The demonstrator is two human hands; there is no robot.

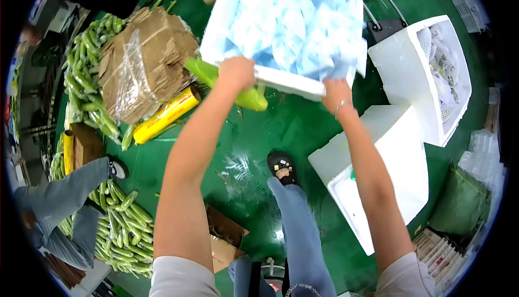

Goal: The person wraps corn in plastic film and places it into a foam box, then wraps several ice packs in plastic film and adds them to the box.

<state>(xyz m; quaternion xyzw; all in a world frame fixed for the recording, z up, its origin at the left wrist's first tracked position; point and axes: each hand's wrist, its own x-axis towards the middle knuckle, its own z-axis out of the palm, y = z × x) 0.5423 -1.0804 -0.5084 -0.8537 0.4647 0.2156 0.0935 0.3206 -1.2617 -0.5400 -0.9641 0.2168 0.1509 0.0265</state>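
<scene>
A white foam box (292,84) holding light-blue crumpled plastic packs (286,21) is in front of me, at the top of the head view. My left hand (238,74) is closed at its near left corner. A long, light-green, smooth thing (252,99) passes under that hand and sticks out on both sides; I cannot make out its kind or whether the fingers hold it too. My right hand (336,94) grips the near rim at the right corner, fingers partly hidden behind the foam.
Left lie heaps of long green vegetables (121,232), flattened cardboard (146,64) and a yellow roll (166,114). Right stand a foam box with white netting (446,81) and another foam box (400,162). Another person's leg (70,186) is at left. A cardboard box (224,248) sits near my feet.
</scene>
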